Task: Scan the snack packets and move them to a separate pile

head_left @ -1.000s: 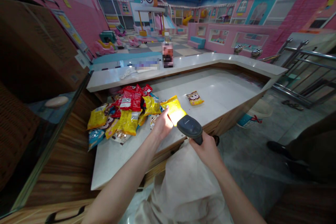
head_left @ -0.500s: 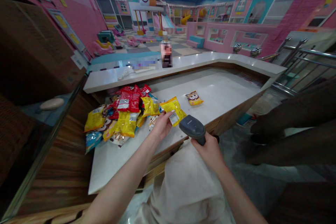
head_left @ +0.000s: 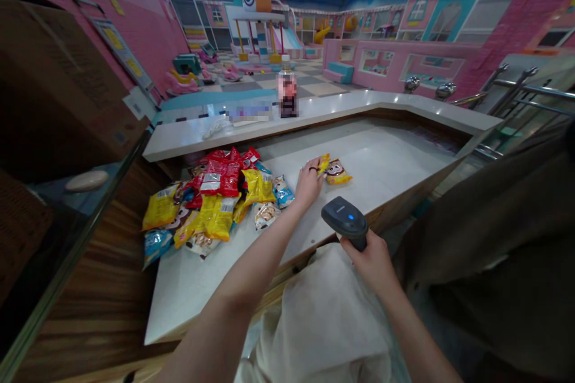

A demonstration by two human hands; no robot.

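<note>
My left hand [head_left: 308, 182] reaches out over the white counter [head_left: 386, 161] and is closed on a yellow snack packet [head_left: 322, 163], holding it right beside another yellow packet [head_left: 338, 172] that lies alone on the counter. My right hand [head_left: 371, 260] grips a dark handheld barcode scanner [head_left: 345, 220] with a blue light on its top, held near the counter's front edge. A heap of yellow, red and blue snack packets [head_left: 211, 197] lies to the left of my left arm.
A bottle [head_left: 287, 94] stands on the raised white ledge at the back. A dark screen and cardboard box [head_left: 58, 84] fill the left. Another person's dark-clothed body [head_left: 498, 239] stands close on the right. Metal railings [head_left: 530, 96] are at the far right.
My left hand has carried the yellow packet from in front of the scanner to the right, next to the lone packet. The scanner has swung slightly right. A person has moved in on the right.
</note>
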